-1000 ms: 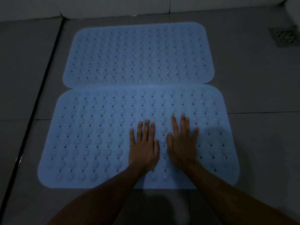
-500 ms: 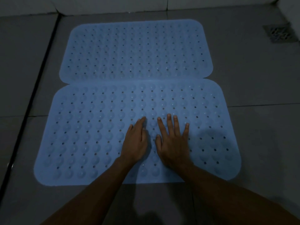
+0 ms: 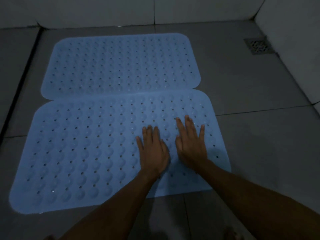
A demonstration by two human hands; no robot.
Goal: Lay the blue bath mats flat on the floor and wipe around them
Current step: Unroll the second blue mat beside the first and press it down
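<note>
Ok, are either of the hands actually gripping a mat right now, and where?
Nothing is held. The left hand and right hand lie flat, fingers straight, pressing on the right part of the near mat.

Grey tiled floor point(image 3: 251, 94) with dark grout lines, dim lighting. Square metal floor drain point(image 3: 258, 45) sits at far right near the corner. White tiled wall point(image 3: 121, 9) runs along the far edge.

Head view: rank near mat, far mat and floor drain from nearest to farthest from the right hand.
1. Near mat: directly under the right hand, touching.
2. Far mat: ahead, beyond the near mat.
3. Floor drain: far right corner by the wall.
</note>
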